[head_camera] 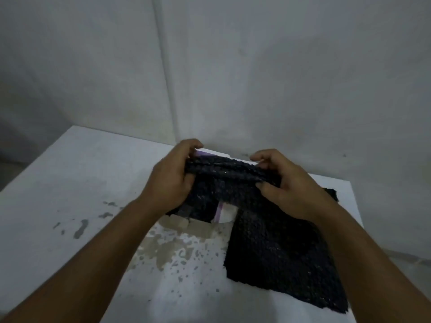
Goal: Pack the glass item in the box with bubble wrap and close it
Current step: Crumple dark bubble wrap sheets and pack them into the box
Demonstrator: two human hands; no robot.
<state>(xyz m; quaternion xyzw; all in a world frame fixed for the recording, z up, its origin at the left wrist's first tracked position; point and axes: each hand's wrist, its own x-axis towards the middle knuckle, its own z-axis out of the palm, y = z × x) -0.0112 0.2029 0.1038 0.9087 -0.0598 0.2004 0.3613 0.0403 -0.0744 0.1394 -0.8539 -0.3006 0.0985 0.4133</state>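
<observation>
Rolling up the black bubble wrap, glass nowhere in sight

The dark, dimpled sheet of black bubble wrap (268, 241) was bunched into a roll held up between both hands, its long axis running left to right, the loose tail trailing toward the person over the stained white table (70, 183). No glass showed; probably inside the roll, couldn't tell. The left hand (172, 176) curled shut on the roll's left end, and the right hand (286, 190) pinched the right end, thumb under, fingers over. Both sat equally close. A white and lilac cardboard box (222, 212) peeked out right beneath.
</observation>
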